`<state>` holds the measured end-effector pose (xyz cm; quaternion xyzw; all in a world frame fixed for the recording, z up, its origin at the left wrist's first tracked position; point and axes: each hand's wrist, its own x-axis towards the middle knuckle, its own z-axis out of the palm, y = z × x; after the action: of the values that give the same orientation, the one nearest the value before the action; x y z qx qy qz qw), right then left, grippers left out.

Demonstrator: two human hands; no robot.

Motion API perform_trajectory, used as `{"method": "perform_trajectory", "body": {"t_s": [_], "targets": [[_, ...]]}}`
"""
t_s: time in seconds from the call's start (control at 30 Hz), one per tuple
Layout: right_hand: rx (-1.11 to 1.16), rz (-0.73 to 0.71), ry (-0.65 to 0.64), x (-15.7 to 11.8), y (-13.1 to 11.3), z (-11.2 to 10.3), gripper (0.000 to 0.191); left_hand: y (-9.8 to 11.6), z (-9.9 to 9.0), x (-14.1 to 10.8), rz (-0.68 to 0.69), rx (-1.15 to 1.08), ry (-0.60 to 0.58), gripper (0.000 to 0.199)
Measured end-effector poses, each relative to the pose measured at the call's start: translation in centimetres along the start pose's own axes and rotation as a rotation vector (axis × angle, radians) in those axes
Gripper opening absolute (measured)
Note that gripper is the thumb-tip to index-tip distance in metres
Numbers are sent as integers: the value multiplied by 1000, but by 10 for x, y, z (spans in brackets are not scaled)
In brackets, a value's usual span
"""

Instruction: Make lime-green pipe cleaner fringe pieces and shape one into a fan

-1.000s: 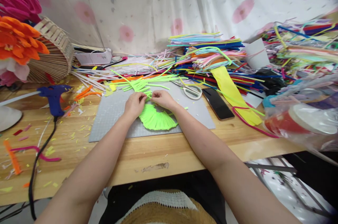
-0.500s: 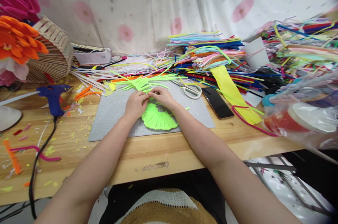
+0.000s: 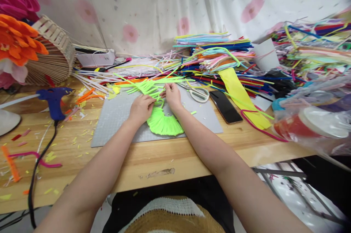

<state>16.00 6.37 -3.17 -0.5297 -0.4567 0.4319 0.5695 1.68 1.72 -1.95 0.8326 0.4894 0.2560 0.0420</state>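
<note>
A neon green fan of pipe cleaners (image 3: 165, 126) lies on the grey cutting mat (image 3: 109, 123), its rounded edge toward me. My left hand (image 3: 142, 108) is closed at the fan's upper left, fingertips pinching green pipe cleaner near its inner edge. My right hand (image 3: 172, 96) is just above and to the right, thumb and fingers pinched on a thin green pipe cleaner strand that runs down toward the fan. Loose green pipe cleaners (image 3: 146, 86) lie directly beyond both hands. The exact fingertip contact is small and partly hidden.
Scissors (image 3: 199, 94) and a black phone (image 3: 226, 106) lie to the right. A blue glue gun (image 3: 55, 103) with a cord stands at left near felt flowers (image 3: 19, 39). Bundles of coloured pipe cleaners (image 3: 219, 53) line the back. A bagged red-and-white roll (image 3: 309, 125) sits far right.
My right hand has moved up and to the right, away from my left hand, opening a gap where a green strand shows. My left hand has stayed nearly in place.
</note>
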Motion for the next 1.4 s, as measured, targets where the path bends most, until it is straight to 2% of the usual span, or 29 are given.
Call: {"method": "perform_trajectory", "body": {"t_s": [0.1,0.23,0.3,0.37,0.5,0.7,1.03,1.13,1.3,1.4], "targets": [[-2,-36,-89,-4,-1,2,24,2,1,0,-47,9,9,23],[5,-105,-288,-7,-3,0,22,5,2,1,-74,32,28,20],[6,-111,-381,-7,-5,-4,21,5,3,1,-81,43,35,20],[2,-84,-419,-6,-5,-7,15,6,3,0,-74,43,36,20],[6,-27,-329,-5,-5,-5,9,8,3,1,-31,39,48,23],[17,-37,-199,-6,-2,5,9,11,3,3,112,114,-29,25],[130,-18,35,2,-4,-4,10,9,-3,1,246,120,-77,28],[161,-29,33,-3,-5,-4,12,8,-7,-1,224,107,-75,26],[203,-3,-85,-12,-9,-9,19,5,-4,0,43,97,-47,25],[191,0,-105,-15,-12,-14,18,2,-3,3,1,79,-65,22]]}}
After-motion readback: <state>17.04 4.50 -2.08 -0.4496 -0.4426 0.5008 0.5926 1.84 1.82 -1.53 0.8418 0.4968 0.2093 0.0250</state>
